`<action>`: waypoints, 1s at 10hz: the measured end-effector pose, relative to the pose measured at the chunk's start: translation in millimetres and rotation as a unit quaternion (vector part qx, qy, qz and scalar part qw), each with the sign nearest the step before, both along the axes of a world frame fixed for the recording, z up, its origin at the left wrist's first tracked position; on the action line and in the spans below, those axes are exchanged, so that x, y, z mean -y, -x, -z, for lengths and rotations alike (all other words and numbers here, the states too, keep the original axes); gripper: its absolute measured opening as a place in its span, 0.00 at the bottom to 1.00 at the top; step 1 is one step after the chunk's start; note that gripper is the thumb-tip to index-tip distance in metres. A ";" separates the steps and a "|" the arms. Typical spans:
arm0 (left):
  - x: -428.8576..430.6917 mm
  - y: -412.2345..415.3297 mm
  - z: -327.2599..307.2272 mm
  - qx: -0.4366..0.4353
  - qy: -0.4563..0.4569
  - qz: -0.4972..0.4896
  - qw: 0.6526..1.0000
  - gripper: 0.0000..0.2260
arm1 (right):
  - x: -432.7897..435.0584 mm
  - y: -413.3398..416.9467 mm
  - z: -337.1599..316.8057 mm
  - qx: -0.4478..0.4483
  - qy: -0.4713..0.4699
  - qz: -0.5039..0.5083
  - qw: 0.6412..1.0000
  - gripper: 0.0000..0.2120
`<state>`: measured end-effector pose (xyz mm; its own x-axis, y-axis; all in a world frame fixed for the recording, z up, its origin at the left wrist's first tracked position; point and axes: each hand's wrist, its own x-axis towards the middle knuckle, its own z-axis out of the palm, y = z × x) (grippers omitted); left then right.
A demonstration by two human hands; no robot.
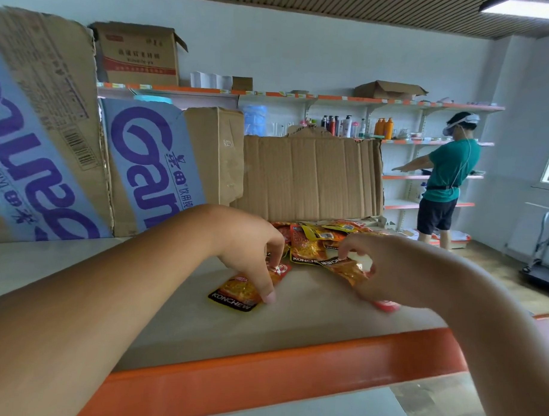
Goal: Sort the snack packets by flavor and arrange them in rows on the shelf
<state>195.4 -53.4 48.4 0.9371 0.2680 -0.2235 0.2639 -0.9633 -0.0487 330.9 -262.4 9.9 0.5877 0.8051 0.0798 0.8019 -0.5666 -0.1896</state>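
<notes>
While left hand [250, 247] pinches an orange packet [234, 293] and right hand [395, 268] pinches a second packet [347, 269], look-alike wrappers in the twelve o'clock pile [319, 237] could be missorted.

packets pile [318, 240] on shelf [263, 325], boxes [150, 169] left, cardboard sheet [308, 174] behind.

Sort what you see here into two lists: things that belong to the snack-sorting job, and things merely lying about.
Job: left hand, pinching the front packet; right hand, holding a second packet; packet pile; shelf.
Lying about: purple-lettered boxes; flattened cardboard; bottles; person in teal; trolley.
</notes>
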 end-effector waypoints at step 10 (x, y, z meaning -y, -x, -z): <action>-3.3 1.0 0.8 -0.022 -0.004 -0.067 0.998 0.19 | 6.3 -8.1 11.5 0.039 -0.024 0.008 0.999 0.14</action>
<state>194.4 -50.1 47.6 0.8824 0.3918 -0.2604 0.3876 -0.9192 -0.0696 339.0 -268.8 -1.5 0.5907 0.7898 0.1649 0.8064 -0.5708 -0.1546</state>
